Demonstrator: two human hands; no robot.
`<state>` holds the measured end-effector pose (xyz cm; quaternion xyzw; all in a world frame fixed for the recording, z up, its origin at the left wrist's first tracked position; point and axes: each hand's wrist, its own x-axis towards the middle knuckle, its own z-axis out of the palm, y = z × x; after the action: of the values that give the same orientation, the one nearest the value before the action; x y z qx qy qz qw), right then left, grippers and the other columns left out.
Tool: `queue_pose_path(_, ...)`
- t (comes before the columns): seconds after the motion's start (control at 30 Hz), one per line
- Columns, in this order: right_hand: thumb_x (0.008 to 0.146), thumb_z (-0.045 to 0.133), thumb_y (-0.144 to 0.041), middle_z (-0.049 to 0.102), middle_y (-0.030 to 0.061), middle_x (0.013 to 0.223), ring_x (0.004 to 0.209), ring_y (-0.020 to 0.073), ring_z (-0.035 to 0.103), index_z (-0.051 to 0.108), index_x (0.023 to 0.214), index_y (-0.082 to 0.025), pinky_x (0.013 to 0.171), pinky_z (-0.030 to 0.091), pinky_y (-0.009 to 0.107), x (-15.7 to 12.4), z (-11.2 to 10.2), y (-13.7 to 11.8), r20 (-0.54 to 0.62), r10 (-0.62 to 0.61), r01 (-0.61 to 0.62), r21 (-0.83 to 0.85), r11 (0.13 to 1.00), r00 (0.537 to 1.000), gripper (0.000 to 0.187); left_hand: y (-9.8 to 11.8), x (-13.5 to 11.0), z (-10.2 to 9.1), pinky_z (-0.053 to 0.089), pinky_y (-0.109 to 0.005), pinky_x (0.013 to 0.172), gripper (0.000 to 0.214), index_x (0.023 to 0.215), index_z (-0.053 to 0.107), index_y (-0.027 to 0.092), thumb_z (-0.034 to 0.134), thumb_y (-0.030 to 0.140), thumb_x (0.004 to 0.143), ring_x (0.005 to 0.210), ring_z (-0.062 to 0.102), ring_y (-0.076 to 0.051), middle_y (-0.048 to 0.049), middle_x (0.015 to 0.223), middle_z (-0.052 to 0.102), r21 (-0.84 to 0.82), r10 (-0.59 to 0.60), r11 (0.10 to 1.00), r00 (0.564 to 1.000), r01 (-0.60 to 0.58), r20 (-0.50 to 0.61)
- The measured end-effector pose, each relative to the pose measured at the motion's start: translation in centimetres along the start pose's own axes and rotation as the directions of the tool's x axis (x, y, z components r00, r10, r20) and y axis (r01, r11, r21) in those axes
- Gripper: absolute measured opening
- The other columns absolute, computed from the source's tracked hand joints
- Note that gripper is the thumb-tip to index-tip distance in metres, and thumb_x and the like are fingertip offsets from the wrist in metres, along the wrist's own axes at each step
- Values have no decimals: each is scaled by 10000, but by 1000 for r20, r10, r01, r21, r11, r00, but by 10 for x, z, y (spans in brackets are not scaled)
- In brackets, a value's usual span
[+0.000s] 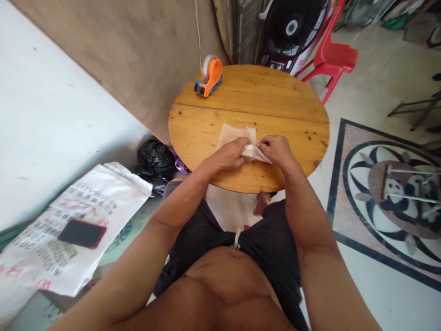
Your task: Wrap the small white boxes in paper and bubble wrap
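A small pale packet in clear wrapping [250, 151] lies on a thin translucent sheet [231, 133] near the front of a round wooden table [296, 119]. My left hand [228, 155] pinches the packet's left end with its fingers curled. My right hand [276, 148] pinches the right end, fingers closed on the wrapping. Both hands meet over the packet, just in from the table's near edge.
An orange and blue tape dispenser [209, 77] stands at the table's far left rim. A fan [292, 27] and a red plastic chair [332, 55] are behind the table. On the floor to the left lie a black bag [155, 164], a printed white sack [82, 216] and a phone [81, 233].
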<state>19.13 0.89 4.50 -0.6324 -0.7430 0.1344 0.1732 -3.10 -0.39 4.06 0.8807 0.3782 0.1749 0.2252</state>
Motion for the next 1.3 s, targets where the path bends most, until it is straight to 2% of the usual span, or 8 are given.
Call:
queue_pose_path(0.2,847,580,-272,782,159,867,829,289,700,800,852,-167,774,522,384,1,7,10,-90,132,-150,-238,960,987,244,1,-1,-1,495,-417,1073,578,1358,451,190,541,126,791,1264,603,-283,-155,1375,598,21,-17,1000,1000,17,-3)
queue_pose_path(0.33,831,623,-311,768,184,844,835,298,690,788,870,-164,764,535,392,-5,5,16,-128,191,-221,-294,930,973,224,1,-1,0,497,-427,1071,580,1356,458,196,544,129,786,1255,611,-287,-152,1371,602,3,-25,1000,1000,25,-6)
queue_pose_path(0.47,855,617,-349,763,181,927,905,310,682,772,928,-165,836,534,434,-11,-10,16,-146,183,-212,-217,953,972,252,1,0,-1,486,-430,1083,586,1368,452,174,540,136,790,1277,598,-295,-167,1392,589,16,-32,999,999,32,-6)
queue_pose_path(0.63,945,489,-318,732,149,1082,1064,309,654,749,1075,-185,956,497,459,-30,-39,-10,-325,30,-31,1,1000,945,319,2,-1,-2,492,-446,1073,573,1365,462,185,537,133,799,1266,603,-297,-163,1383,605,26,-34,999,999,34,-3)
queue_pose_path(0.73,956,498,-358,746,94,1058,1034,285,670,770,1053,-240,920,512,412,-42,-41,-33,-187,-108,129,104,986,976,311,1,1,-2,508,-445,1043,557,1364,471,196,555,164,815,1231,622,-298,-155,1361,626,27,-52,998,999,52,2)
queue_pose_path(0.83,952,522,-375,755,66,1133,1079,270,669,766,1125,-265,965,508,389,-42,-29,-45,-34,-223,226,147,963,974,318,-1,4,-1,519,-424,1020,547,1366,484,204,572,195,827,1215,631,-287,-134,1342,643,18,-45,999,999,45,5)
queue_pose_path(1.1,862,679,-410,679,143,1357,1203,330,641,638,1385,-175,1039,482,429,-24,-8,-17,88,-199,195,53,979,976,575,1,7,-4,532,-413,985,472,1311,561,174,609,298,858,1176,651,-300,-160,1299,664,57,-59,997,998,57,24)
queue_pose_path(1.3,821,724,-362,661,110,1384,1227,328,628,603,1411,-225,1039,477,420,-19,-7,-20,147,-271,271,22,962,951,618,4,13,-11,526,-429,986,489,1285,574,151,657,299,826,1168,658,-319,-175,1269,681,50,-85,995,995,82,61)
